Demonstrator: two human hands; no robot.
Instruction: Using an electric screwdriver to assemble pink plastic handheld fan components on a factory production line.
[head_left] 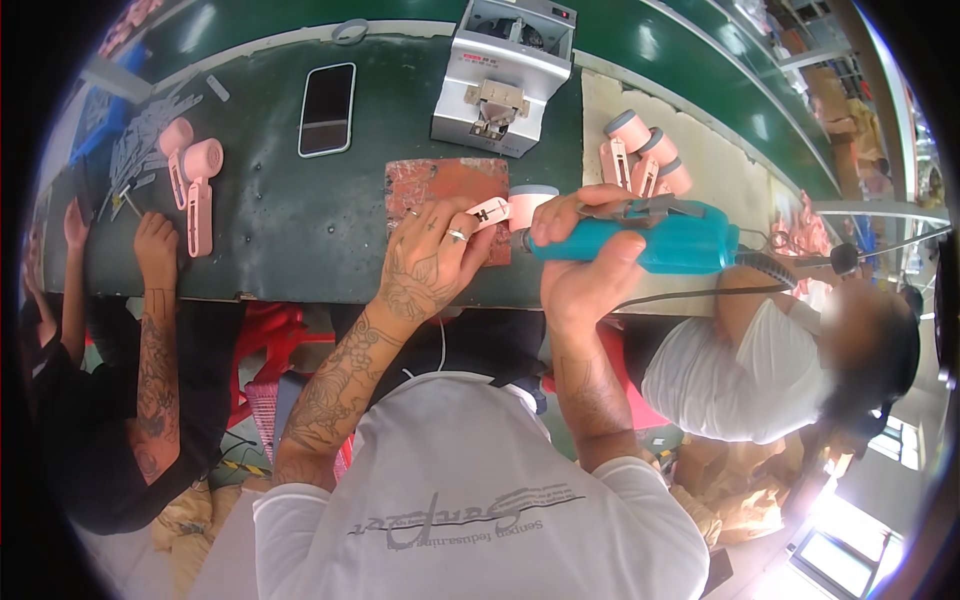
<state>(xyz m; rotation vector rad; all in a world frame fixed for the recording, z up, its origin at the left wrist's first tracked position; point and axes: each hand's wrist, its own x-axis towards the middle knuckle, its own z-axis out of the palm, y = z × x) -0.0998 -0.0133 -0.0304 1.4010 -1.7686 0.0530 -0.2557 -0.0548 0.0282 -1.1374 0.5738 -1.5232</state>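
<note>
Pink gadget (520,208) slants leftward into the pinching left hand (430,258), its head (536,204) just beside the teal tool (690,240) the right hand (580,280) grips

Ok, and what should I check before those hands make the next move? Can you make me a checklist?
1. Left hand steadying the pink round-headed device: ok, fingers are on its handle.
2. Right hand gripping the teal power screwdriver: ok, fingers and thumb are around it.
3. Screwdriver's tip lined up with the device: cannot tell, the tip isn't clear.
4. Smartphone out of the way: ok, it lies apart from both hands, farther up the table.
5. Neighbour's hand clear of the screwdriver: ok, it's well off to the left.
6. Screwdriver switched on: cannot tell from one picture.
</note>
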